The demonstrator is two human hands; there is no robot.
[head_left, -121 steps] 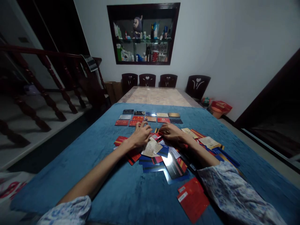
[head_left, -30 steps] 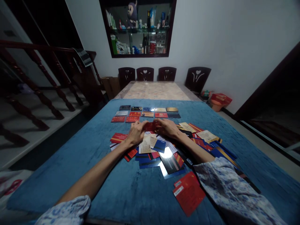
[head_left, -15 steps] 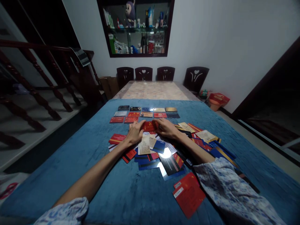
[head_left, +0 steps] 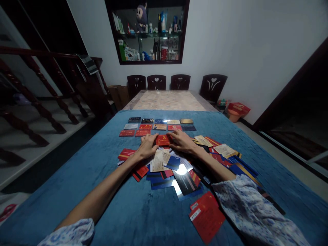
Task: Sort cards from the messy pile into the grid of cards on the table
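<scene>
"Red card (head_left: 163,140) has come into view between left hand (head_left: 147,146) and right hand (head_left: 182,140), which hold its ends at the loose pile's (head_left: 156,162) far edge."
"Any writing?"
"Gold markings (head_left: 164,140), too small to read."

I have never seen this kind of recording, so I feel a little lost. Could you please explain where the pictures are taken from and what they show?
There is no machine here: you see a person's own bare hands. All the pictures come from one camera worn on that person's head, looking forward and down. The left hand and the right hand hold a red card between them, by its two ends. Beyond it, rows of cards lie neatly on a blue cloth. Nearer the person, loose cards overlap in a jumble.
</scene>
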